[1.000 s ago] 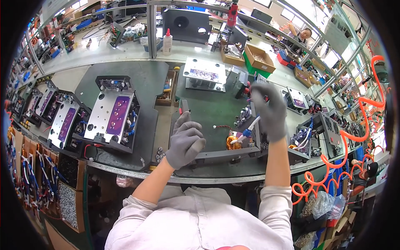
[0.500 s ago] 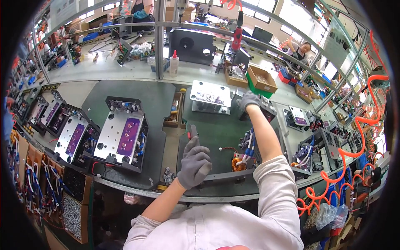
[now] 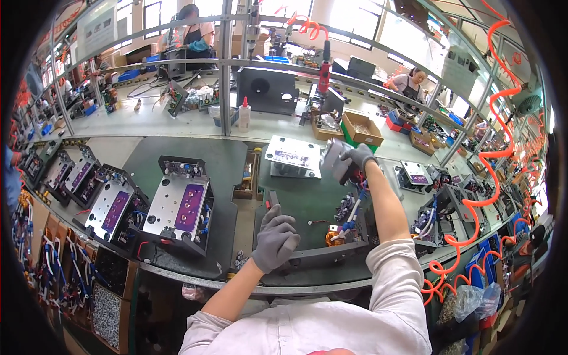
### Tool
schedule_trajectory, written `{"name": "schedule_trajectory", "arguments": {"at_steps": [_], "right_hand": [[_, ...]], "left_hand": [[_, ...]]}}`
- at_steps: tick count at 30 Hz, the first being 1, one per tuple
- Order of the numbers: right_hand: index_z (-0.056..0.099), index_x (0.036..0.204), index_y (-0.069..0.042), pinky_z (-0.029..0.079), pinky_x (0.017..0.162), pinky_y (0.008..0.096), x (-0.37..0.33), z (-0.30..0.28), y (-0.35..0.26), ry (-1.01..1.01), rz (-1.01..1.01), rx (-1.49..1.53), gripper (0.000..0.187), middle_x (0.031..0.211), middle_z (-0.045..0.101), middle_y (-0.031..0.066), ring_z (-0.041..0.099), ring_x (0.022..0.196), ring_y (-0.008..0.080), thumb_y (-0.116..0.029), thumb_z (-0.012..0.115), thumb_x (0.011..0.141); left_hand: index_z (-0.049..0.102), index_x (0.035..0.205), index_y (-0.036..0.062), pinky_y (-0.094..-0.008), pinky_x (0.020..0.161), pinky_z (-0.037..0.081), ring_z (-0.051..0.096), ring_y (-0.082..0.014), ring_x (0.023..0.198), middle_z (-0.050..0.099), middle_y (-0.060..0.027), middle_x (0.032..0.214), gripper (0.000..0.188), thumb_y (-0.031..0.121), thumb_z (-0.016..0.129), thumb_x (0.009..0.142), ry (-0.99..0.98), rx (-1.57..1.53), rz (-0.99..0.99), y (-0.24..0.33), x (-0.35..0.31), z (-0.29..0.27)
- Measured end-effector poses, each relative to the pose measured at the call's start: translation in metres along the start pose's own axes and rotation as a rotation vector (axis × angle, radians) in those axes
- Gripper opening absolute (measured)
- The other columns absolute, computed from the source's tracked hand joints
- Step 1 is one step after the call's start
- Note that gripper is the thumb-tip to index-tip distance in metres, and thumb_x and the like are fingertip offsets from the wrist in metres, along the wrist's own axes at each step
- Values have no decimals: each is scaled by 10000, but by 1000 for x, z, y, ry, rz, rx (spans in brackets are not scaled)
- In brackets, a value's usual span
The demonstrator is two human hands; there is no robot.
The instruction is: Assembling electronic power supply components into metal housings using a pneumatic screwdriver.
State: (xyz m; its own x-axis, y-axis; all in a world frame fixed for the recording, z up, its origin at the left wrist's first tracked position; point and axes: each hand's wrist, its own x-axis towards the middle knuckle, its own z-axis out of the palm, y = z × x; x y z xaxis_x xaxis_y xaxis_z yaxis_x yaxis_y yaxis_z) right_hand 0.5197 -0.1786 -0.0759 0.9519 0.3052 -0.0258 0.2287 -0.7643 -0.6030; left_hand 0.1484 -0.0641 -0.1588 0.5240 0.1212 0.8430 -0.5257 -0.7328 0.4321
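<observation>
My gloved left hand [image 3: 276, 241] is closed, its fingers around a narrow dark piece with a red patch [image 3: 272, 200] that sticks up beyond them. The gloved right hand [image 3: 360, 156] grips a grey metal block [image 3: 335, 158], tilted over the bench. Below that hand lies a partly built black chassis [image 3: 324, 253] with a copper coil [image 3: 334, 235] and blue and white wires [image 3: 353, 214]. A silver metal plate assembly [image 3: 292, 156] sits to the left of the block, apart from the left hand.
Units with silver plates and purple boards [image 3: 190, 207] stand on the left. Behind are a cardboard box [image 3: 362, 129], a glue bottle [image 3: 244, 115] and a hanging red power screwdriver [image 3: 324, 77]. An orange coiled hose [image 3: 473, 204] hangs at right. Other people work across the bench.
My right hand has raised and tilted the grey metal block near the far side of the chassis. My left hand keeps its hold. The view has tipped up slightly.
</observation>
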Motion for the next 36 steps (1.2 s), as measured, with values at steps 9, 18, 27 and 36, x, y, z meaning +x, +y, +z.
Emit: {"name": "schedule_trajectory", "arguments": {"at_steps": [9,18,27,36], "right_hand": [[501,1281,12,481,893,422,-180,-34,-72,633,-1111,106,713,1170,544,207,560,1066,342,-198,774,655],[594,1163,-49,475,900,437,-275,-2,-19,525,-1157,51,452,1086,572,130,562,1031,329,-121,701,730],[622,947,-122,433,830,408,-325,46,65,405,-893,-146,462,840,590,49,576,842,275,-320,839,590],[601,983,-123,430,849,421,-341,53,90,429,-925,-144,427,844,579,37,577,826,256,-302,804,653]], "left_hand": [[533,1276,64,-480,1027,416,637,-270,1009,639,-113,1160,530,493,418,987,193,-1124,-865,-1,81,-19],[599,1178,119,-378,736,579,672,-182,948,682,-70,1048,334,308,606,903,489,-1460,-888,-7,83,-12],[549,1147,33,-405,854,506,645,-340,942,631,-188,1067,549,323,732,718,-245,402,-609,14,98,23],[581,1091,23,-414,796,538,677,-339,897,688,-172,959,463,284,683,721,-1384,503,-390,53,95,30]]}}
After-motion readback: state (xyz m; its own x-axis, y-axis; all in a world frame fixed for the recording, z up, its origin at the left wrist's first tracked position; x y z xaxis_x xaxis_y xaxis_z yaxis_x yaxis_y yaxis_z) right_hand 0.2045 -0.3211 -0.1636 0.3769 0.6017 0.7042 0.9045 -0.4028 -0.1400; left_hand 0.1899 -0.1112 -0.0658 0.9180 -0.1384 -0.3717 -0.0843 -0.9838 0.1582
